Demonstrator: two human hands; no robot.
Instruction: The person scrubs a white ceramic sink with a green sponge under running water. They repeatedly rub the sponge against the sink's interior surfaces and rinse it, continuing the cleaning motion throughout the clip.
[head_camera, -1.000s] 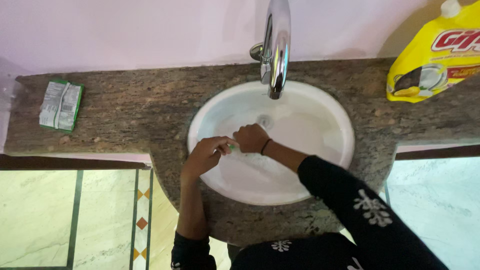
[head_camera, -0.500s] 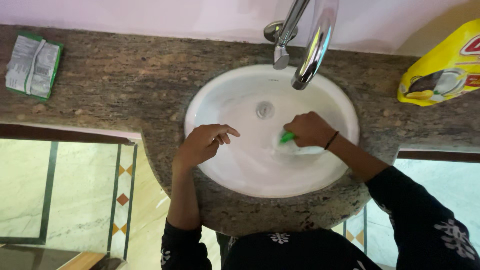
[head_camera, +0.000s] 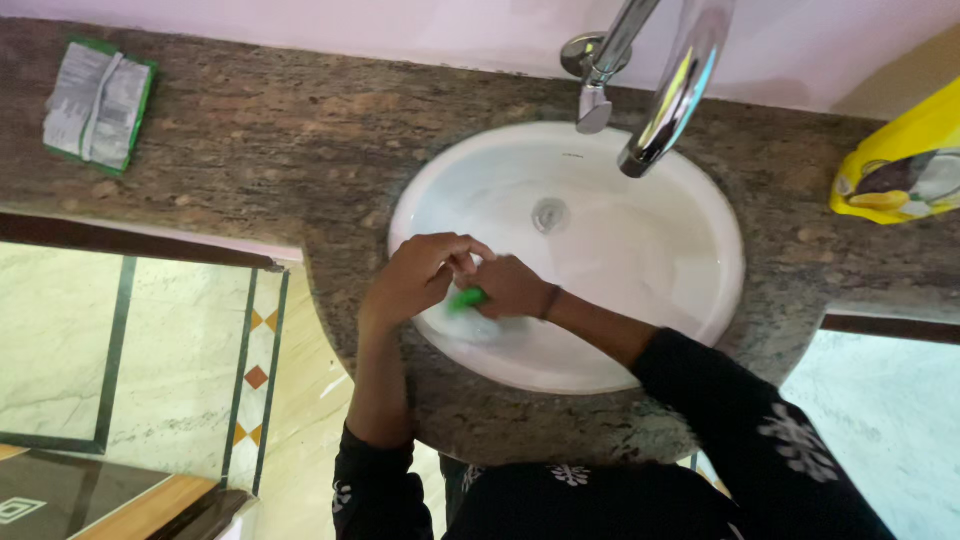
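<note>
My right hand (head_camera: 512, 287) presses a green scrub pad (head_camera: 466, 298) against the near-left inner wall of the white oval basin (head_camera: 650, 260). A thin black band circles that wrist. My left hand (head_camera: 415, 275) rests on the basin's left rim with its fingers curled, and its fingertips touch the right hand's knuckles just above the pad. White foam lies in the basin below the pad. Both arms wear black sleeves with white flower prints.
A chrome tap (head_camera: 672, 85) arches over the basin's far side, above the drain (head_camera: 549, 213). The basin sits in a speckled brown stone counter (head_camera: 270, 140). A crumpled green-and-white packet (head_camera: 97, 102) lies far left. A yellow refill pouch (head_camera: 905, 160) leans at the right. Tiled floor shows below.
My right hand swept the green pad from the basin's right side back to the left wall, meeting my left hand, whose fingers have curled. The view shifted slightly.
</note>
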